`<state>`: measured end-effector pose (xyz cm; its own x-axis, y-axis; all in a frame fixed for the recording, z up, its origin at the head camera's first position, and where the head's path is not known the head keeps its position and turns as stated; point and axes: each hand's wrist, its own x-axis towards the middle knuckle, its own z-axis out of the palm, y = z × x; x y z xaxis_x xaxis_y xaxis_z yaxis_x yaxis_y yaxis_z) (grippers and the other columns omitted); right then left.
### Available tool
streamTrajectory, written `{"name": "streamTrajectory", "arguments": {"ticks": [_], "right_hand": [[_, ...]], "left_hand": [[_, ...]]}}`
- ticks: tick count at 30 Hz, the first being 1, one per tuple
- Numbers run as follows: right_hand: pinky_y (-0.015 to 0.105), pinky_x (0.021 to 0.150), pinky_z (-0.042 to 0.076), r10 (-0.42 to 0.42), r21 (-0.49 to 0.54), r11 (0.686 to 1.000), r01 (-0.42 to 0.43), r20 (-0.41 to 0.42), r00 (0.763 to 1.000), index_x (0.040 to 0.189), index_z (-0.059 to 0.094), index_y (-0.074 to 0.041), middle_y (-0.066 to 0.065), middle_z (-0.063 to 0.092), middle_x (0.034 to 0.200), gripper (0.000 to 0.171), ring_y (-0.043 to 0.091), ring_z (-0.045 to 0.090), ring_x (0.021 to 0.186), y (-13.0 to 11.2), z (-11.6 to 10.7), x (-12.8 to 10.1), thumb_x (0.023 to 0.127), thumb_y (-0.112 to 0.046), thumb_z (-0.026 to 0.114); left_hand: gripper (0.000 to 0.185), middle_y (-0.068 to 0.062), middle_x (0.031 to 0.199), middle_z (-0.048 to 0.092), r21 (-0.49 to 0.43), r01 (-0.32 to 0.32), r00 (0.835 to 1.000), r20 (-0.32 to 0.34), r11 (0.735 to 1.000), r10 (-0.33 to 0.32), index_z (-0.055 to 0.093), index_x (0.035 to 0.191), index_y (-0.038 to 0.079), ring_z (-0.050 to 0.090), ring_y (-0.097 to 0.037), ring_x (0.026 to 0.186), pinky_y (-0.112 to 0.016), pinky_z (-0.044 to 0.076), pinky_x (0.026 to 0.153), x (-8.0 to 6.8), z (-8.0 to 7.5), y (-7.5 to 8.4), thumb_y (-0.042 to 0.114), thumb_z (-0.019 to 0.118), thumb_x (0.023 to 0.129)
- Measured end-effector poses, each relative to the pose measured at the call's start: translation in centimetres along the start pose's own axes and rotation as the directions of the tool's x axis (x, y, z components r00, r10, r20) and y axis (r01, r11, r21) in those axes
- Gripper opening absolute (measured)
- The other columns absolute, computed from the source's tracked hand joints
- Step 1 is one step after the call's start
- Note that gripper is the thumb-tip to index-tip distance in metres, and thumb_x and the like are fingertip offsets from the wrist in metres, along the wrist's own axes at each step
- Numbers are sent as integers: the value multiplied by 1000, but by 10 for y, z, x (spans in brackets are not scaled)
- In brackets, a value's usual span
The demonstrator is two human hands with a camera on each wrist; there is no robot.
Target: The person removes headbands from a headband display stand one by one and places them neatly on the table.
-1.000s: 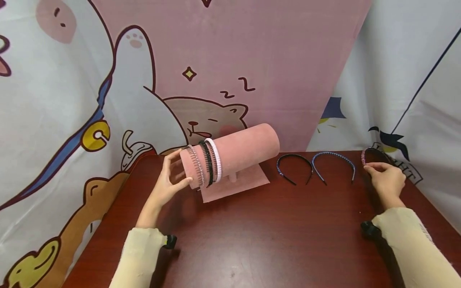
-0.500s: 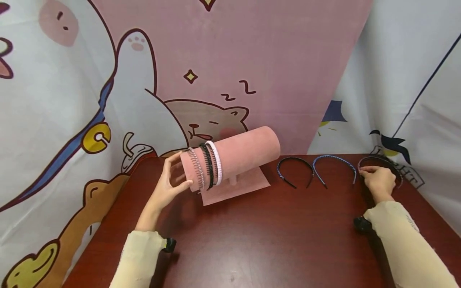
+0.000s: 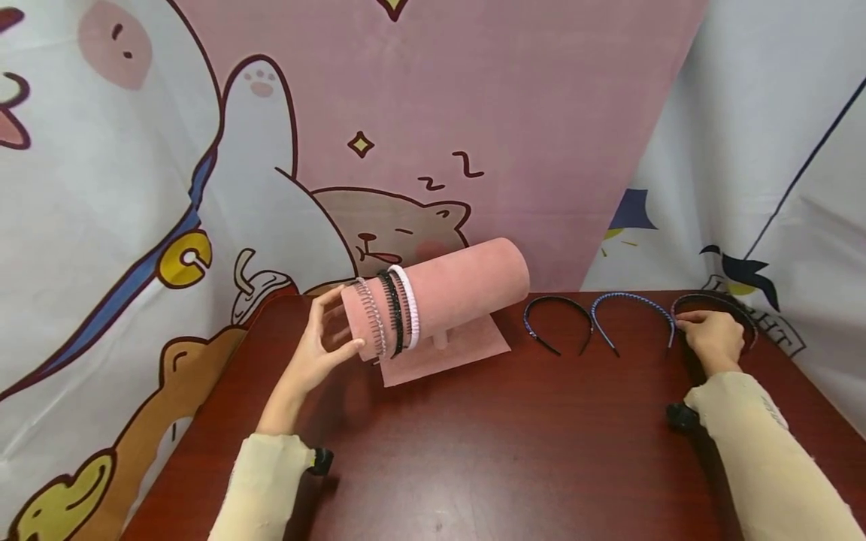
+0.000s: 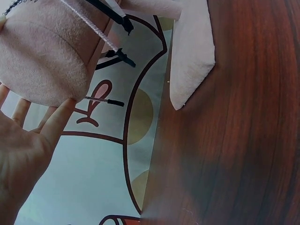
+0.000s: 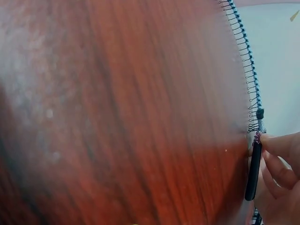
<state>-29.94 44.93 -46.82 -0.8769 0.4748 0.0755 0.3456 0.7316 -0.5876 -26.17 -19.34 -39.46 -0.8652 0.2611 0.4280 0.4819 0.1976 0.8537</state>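
Observation:
A pink plush headband stand rises at the back of the table, its roll tilted up to the right. My left hand grips the roll's left end, thumb in front. Around that end sit a pale lilac headband, a black headband and a white headband. At the far right, my right hand pinches the left leg of a dark headband with pinkish beads; its black tip shows in the right wrist view. Immediately left lies a blue headband.
A thin dark headband with a bluish side lies between the blue one and the stand's square base. The reddish-brown wooden table ends at a cartoon-printed cloth behind.
My right hand has moved left with the pinkish-beaded headband, which now lies beside the blue headband. My left hand keeps its grip on the roll.

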Motion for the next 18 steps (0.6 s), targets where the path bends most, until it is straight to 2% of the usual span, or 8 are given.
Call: {"name": "streamTrajectory", "arguments": {"ticks": [10,18], "right_hand": [[63,98,37,20,-39,999,-20,17,1000,117,70,0,33,51,136,33,58,39,124,-5,-1,1,100,-24,55],[63,92,39,-19,-46,999,20,29,999,116,69,2,36,53,133,33,59,43,118,-2,-7,-6,100,-24,57]], "left_hand": [[86,-4,157,29,-7,-6,1000,1,1000,6,24,153,14,36,-33,142,-17,44,104,1,-1,1,-6,70,84],[85,-6,157,28,10,0,1000,8,1000,0,23,153,14,36,-34,142,-33,44,109,-1,0,0,-3,71,85]]}}
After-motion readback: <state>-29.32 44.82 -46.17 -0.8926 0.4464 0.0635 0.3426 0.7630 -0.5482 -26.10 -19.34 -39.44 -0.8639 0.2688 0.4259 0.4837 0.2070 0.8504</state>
